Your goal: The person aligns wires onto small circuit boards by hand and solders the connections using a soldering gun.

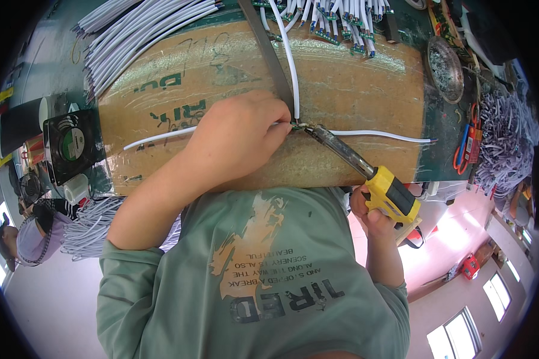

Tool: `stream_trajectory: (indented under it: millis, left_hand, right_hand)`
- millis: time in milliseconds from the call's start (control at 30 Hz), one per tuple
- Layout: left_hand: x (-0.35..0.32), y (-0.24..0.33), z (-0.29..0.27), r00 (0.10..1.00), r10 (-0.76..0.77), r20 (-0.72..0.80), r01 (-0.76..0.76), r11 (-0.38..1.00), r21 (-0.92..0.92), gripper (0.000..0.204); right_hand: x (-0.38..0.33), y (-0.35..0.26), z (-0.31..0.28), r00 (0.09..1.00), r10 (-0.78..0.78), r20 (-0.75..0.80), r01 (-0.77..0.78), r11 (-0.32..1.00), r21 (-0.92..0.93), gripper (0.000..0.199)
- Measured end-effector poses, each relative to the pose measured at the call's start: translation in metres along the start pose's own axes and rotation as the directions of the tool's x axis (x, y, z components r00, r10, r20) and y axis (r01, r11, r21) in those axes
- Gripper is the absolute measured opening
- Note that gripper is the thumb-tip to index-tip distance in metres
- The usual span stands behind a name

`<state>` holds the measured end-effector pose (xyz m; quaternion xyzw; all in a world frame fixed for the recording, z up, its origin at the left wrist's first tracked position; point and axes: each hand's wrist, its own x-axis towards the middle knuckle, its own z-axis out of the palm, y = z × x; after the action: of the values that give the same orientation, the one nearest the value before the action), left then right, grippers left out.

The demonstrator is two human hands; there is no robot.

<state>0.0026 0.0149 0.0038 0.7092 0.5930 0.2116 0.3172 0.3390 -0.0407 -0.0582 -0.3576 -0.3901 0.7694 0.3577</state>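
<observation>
My left hand [236,134] is closed in a pinch at the middle of the cardboard. A white cable [156,139] runs under it, and its end appears to be between the fingertips, which partly hide it. A tiny green circuit board [295,125] shows just beyond the fingers. In my right hand [371,212] is a yellow-and-black soldering gun [395,194]; its tip reaches the board. A second white cable [292,72] comes down from the far side and ends at the same spot. Another white cable [380,135] extends to the right, partly behind the soldering gun.
Cardboard [353,78] covers the bench, with a flat dark metal strip [266,48] across it. White cables [144,36] lie far left; cables with green boards [353,24] lie at the back. Rightward are a metal dish [444,69] and scissors [463,146]; leftward, a fan [72,143] and another person [36,233].
</observation>
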Motion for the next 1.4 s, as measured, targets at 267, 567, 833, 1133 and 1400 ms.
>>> stream_trajectory:
  millis: [267, 567, 833, 1133, 1400]
  left_hand:
    - [0.001, 0.001, 0.000, 1.000, -0.014, 0.008, 0.014, 1.000, 0.005, 0.012]
    - [0.001, 0.002, 0.000, 1.000, -0.015, -0.003, 0.015, 1.000, 0.010, 0.012]
    - [0.001, 0.002, 0.001, 1.000, -0.009, -0.005, 0.009, 1.000, 0.010, 0.012]
    - [0.001, 0.002, 0.002, 1.000, -0.001, -0.016, 0.001, 1.000, 0.017, 0.011]
    - [0.001, 0.003, 0.001, 1.000, -0.003, -0.018, 0.004, 1.000, 0.022, 0.011]
  right_hand:
    - [0.001, 0.001, 0.001, 0.999, -0.016, -0.038, 0.015, 0.999, -0.033, 0.060]
    - [0.003, 0.001, -0.004, 0.999, -0.030, 0.010, 0.031, 0.998, -0.063, 0.063]
    - [0.003, 0.001, 0.001, 0.999, -0.040, -0.011, 0.040, 0.999, 0.017, 0.065]
    - [0.004, 0.000, -0.002, 1.000, -0.030, 0.006, 0.030, 0.996, -0.085, 0.063]
    - [0.000, 0.008, -0.011, 0.999, -0.043, 0.019, 0.044, 0.997, -0.067, 0.067]
